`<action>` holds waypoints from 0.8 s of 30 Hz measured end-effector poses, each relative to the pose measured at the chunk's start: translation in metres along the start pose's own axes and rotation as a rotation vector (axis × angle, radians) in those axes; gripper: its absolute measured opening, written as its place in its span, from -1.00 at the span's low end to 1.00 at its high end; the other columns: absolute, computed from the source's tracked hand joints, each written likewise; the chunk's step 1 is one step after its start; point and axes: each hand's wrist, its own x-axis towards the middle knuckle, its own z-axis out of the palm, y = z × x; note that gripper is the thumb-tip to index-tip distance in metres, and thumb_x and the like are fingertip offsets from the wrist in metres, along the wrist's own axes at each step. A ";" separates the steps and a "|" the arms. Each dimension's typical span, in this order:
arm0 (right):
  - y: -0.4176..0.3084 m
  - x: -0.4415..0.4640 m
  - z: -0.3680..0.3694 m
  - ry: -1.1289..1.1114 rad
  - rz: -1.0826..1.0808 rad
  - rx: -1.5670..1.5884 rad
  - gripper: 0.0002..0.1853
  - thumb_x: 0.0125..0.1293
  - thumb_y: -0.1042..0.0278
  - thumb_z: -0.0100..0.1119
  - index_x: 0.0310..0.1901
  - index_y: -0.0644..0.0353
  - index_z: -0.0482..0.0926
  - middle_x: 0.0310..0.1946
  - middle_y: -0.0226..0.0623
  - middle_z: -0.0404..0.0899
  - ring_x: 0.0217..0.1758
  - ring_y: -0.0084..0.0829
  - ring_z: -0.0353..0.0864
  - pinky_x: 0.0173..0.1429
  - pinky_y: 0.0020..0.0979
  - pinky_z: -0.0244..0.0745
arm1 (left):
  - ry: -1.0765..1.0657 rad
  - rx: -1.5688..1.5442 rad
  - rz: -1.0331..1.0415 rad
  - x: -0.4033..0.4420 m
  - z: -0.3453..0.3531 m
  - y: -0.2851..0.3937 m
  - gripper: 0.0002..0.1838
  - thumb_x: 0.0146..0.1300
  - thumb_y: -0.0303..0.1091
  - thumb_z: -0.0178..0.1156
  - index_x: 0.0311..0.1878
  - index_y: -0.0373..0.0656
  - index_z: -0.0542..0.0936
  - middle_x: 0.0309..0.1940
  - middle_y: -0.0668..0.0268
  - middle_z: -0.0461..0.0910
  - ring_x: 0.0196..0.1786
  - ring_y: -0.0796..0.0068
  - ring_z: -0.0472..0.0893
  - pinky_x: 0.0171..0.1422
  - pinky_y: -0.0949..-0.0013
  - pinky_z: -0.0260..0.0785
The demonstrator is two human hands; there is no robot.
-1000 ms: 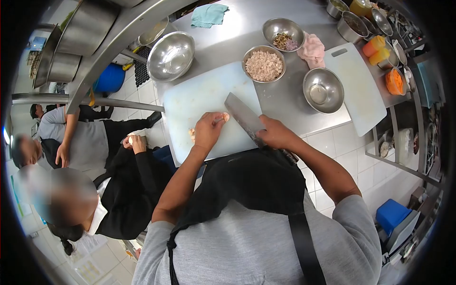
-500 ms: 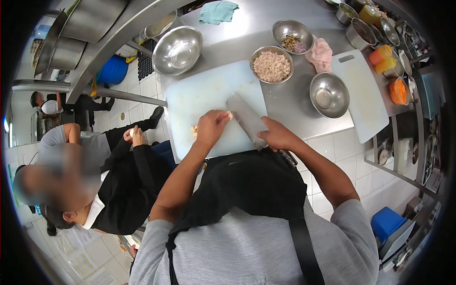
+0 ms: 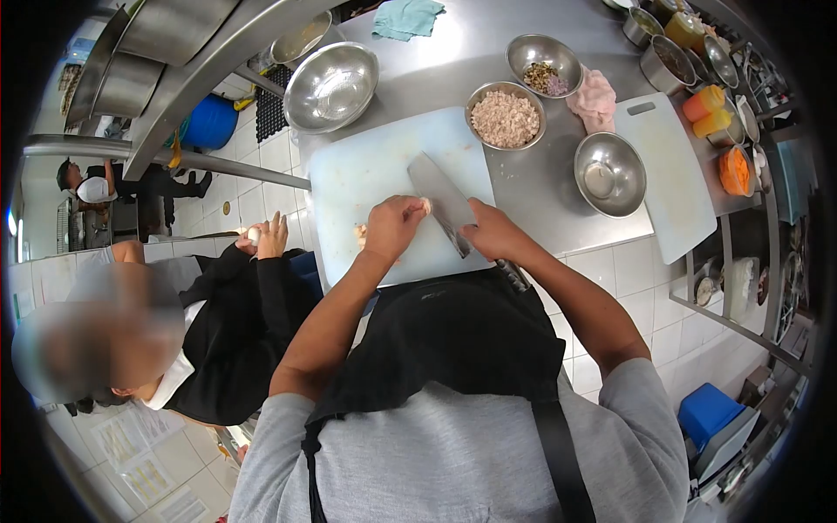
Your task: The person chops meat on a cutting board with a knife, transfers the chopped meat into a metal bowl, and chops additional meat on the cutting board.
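Note:
My right hand [image 3: 499,234] grips a wide-bladed cleaver [image 3: 442,196], whose blade slants over the white cutting board [image 3: 349,179]. The handle end shows below that hand. On the blade's left side, my left hand [image 3: 394,225] pinches a small pale piece of food [image 3: 426,206] close to the blade. Its exact kind is too small to make out. A few pale bits [image 3: 361,234] lie on the board left of my left wrist, partly hidden by it. Beyond the board's right corner stands a steel bowl of chopped pale pink food [image 3: 505,118].
An empty-looking steel bowl [image 3: 610,174] sits to the right, beside a second white board [image 3: 667,192]. Farther back are a bowl of chopped bits [image 3: 545,68], a pink cloth [image 3: 593,100] and a large bowl [image 3: 331,87]. A co-worker [image 3: 235,305] stands at left, holding something white.
The cleaver has shifted slightly left and its blade is turned a little. My left hand keeps its pinch. The co-worker's fingers have spread, and the whole view has shifted slightly.

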 end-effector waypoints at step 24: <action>-0.031 -0.051 0.019 0.280 -0.306 -0.926 -0.86 0.46 0.49 0.08 0.00 0.25 0.44 -0.32 -0.04 0.66 -0.34 0.01 0.81 -0.29 -0.03 0.72 | 0.069 0.075 0.189 0.008 0.007 -0.010 -0.90 0.32 -0.41 0.43 -0.17 -0.18 0.85 -0.14 0.13 0.78 -0.28 0.09 0.77 -0.08 0.08 0.67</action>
